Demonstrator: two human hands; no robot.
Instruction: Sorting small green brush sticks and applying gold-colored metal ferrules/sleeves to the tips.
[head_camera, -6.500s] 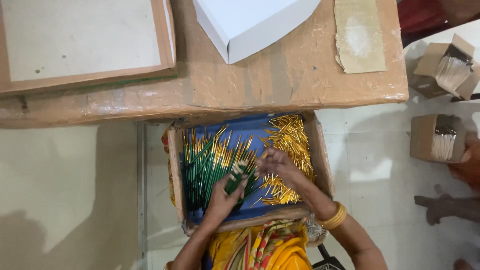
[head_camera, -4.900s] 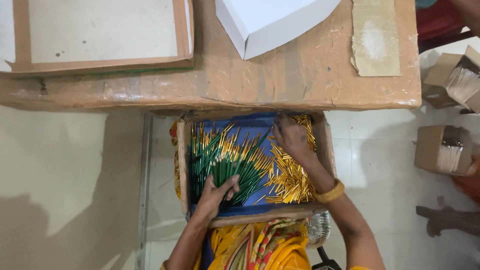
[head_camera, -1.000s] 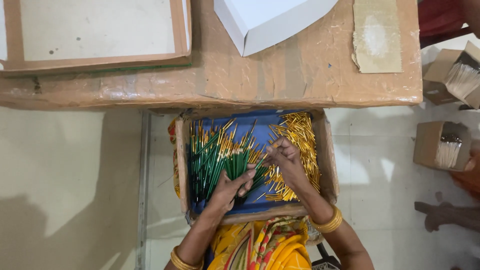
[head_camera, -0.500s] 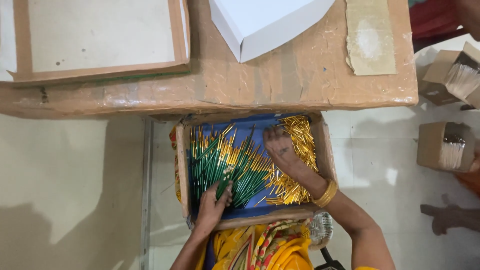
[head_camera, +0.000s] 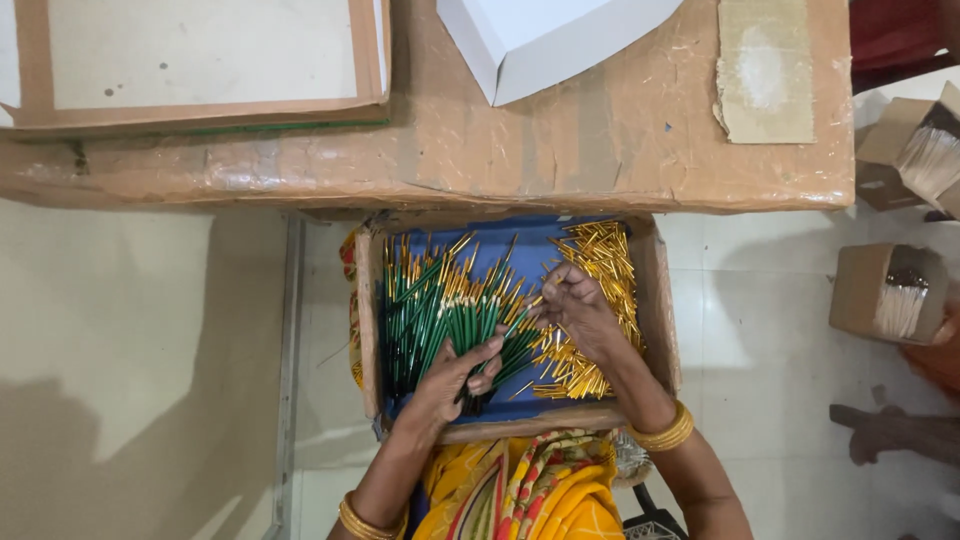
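So the left hand (head_camera: 455, 375) has its grip wrapped around a small bunch of the green sticks (head_camera: 440, 310), fingers curled shut over the near ends, probably so they stay lined up and don't fan out. The rest of the green pile spreads away from that grip toward the far wall of the tray, way too many to count, dozens easily. The right hand (head_camera: 575, 300) is pinched closed on what looks like one or two pieces, too small to tell exactly which, right at the seam where green meets the gold caps (head_camera: 595, 290). The gold heap lies just beyond and to the outer side of that grip, also uncountable. Everything sits in one shallow cardboard tray (head_camera: 660, 330) with a blue lining, resting on the lap, tucked under the edge of the taped-up brown worktop (head_camera: 600, 140). Three small open boxes off on the floor, one white box up top.
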